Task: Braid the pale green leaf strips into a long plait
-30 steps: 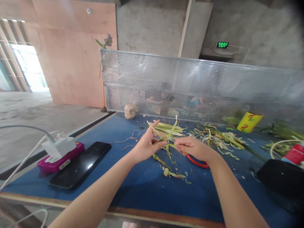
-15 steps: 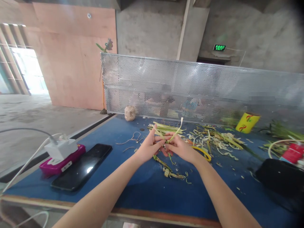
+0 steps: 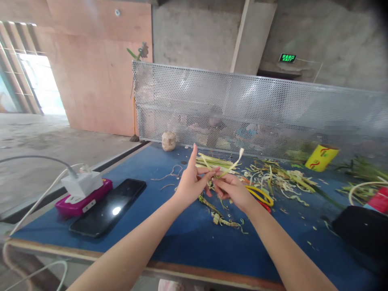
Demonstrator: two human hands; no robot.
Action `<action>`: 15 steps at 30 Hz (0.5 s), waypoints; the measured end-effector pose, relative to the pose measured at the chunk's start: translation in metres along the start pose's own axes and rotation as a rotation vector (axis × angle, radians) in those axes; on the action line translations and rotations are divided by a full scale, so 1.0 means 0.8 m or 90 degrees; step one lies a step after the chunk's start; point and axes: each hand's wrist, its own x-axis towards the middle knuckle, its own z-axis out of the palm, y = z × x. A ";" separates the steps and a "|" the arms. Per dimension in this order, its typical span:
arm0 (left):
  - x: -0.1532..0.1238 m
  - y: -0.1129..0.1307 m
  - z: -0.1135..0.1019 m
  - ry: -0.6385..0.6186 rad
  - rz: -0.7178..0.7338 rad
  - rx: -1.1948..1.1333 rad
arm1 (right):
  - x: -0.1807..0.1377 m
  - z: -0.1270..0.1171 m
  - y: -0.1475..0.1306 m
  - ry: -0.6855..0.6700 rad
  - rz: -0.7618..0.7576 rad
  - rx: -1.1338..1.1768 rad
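Note:
Above the blue table, my left hand [image 3: 193, 180] and my right hand [image 3: 230, 188] meet with thumbs and fingers pinched on pale green plant strips [image 3: 233, 165]. One strip sticks up to the right and ends in a whitish tip. My left index finger points upward, apart from the pinch. Just under the hands lies a knotted, braided length of plant fibre [image 3: 222, 221] with loose curly ends. Behind them rests a bundle of green stalks [image 3: 220, 162]. Yellow-handled scissors [image 3: 261, 195] lie beside my right wrist, partly hidden by it.
Plant scraps [image 3: 285, 180] are scattered at the right. A yellow roll [image 3: 321, 158] and a ball of twine [image 3: 168, 141] stand near the perforated metal screen [image 3: 188, 93]. A black phone [image 3: 108, 207] and a purple power strip [image 3: 83, 202] lie at left, a black object [image 3: 360, 230] at right.
My left index finger has lifted and straightened upward. The whitish strip end leans further right, and the hands have drawn slightly apart. The whole view has shifted a little.

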 end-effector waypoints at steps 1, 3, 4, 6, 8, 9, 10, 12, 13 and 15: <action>-0.001 0.001 0.000 0.009 0.000 0.013 | 0.000 0.000 0.000 0.004 -0.012 -0.017; -0.001 0.005 0.000 0.030 -0.006 0.032 | 0.001 0.003 -0.001 0.005 -0.046 -0.065; -0.001 0.007 -0.001 0.044 -0.008 0.037 | 0.001 0.004 -0.001 0.003 -0.061 -0.086; 0.000 0.011 -0.002 0.072 -0.007 0.042 | 0.002 0.008 0.001 -0.003 -0.073 -0.104; 0.001 0.015 -0.004 0.086 -0.007 0.039 | 0.003 0.011 0.003 -0.009 -0.066 -0.104; 0.002 0.016 -0.005 0.083 -0.011 0.036 | 0.003 0.012 0.005 -0.012 -0.060 -0.103; 0.002 0.016 -0.006 0.072 -0.020 0.035 | 0.004 0.012 0.007 -0.015 -0.056 -0.103; 0.004 0.014 -0.009 0.043 -0.040 0.045 | 0.005 0.009 0.010 -0.016 -0.054 -0.102; 0.004 0.011 -0.010 0.028 -0.049 0.058 | 0.005 0.006 0.012 -0.009 -0.058 -0.100; 0.005 0.004 -0.011 0.014 -0.053 0.099 | 0.007 0.001 0.014 0.018 -0.073 -0.083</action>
